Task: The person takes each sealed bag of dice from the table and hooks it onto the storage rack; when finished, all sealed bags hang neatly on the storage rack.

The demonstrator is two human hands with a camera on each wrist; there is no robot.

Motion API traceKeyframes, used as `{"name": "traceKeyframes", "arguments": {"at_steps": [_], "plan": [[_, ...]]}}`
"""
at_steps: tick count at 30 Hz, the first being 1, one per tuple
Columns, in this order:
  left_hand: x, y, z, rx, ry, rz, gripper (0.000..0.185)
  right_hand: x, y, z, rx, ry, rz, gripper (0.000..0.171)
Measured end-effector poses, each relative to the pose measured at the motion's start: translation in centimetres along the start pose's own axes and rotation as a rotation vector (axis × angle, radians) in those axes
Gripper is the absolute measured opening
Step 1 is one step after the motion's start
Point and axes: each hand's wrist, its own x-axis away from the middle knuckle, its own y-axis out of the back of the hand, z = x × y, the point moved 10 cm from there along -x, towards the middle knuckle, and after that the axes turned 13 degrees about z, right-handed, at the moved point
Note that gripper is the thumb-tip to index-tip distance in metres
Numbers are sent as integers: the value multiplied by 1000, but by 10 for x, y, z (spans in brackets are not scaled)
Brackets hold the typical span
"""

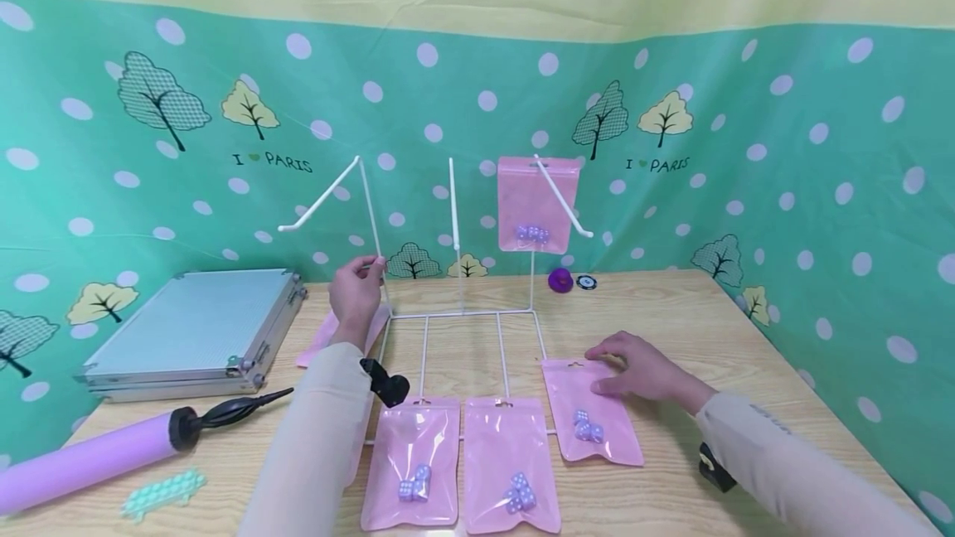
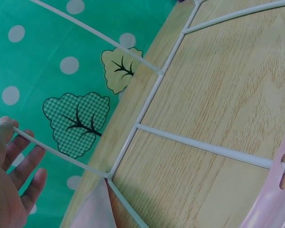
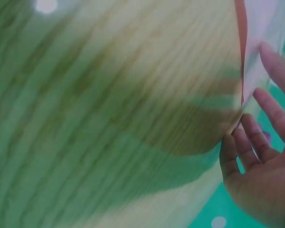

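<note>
A white wire display rack (image 1: 460,313) stands on the table with several hooks at its top. My left hand (image 1: 356,292) holds its left upright, thumb and fingers about the rod (image 2: 61,154). At the right, my right hand (image 1: 642,367) touches the top right corner of a pink pouch (image 1: 578,392) with lavender dice in it, its fingers loosely extended. Two more pink pouches with dice, one left (image 1: 413,446) and one right (image 1: 511,446), lie on the rack's base. Another pouch (image 1: 537,197) hangs at the right hook. Behind my left hand, a pouch (image 1: 321,338) is partly hidden.
A silver case (image 1: 194,326) lies at the left. In front of it are a purple hand pump (image 1: 97,458) and a mint bumpy toy (image 1: 164,493). Behind the rack sit a purple object (image 1: 560,280) and a round chip (image 1: 587,282). A patterned curtain (image 1: 418,123) closes off the back.
</note>
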Motion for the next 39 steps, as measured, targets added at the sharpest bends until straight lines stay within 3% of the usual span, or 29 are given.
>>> {"name": "traceKeyframes", "arguments": {"at_steps": [7, 19, 25, 30, 39], "plan": [[1, 2, -3, -5, -15, -10, 35, -4, -1, 4, 33, -65, 7, 42], [-1, 1, -2, -17, -30, -19, 34, -4, -4, -7, -119, -115, 36, 28], [-3, -1, 0, -5, -23, -7, 34, 2, -2, -12, -213, -42, 85, 11], [-2, -2, 0, -1, -18, 1, 35, 7, 4, -15, -336, 5, 101, 18], [-2, -1, 1, 22, -10, 4, 34, 18, 24, -6, -474, 64, 12, 25]]}}
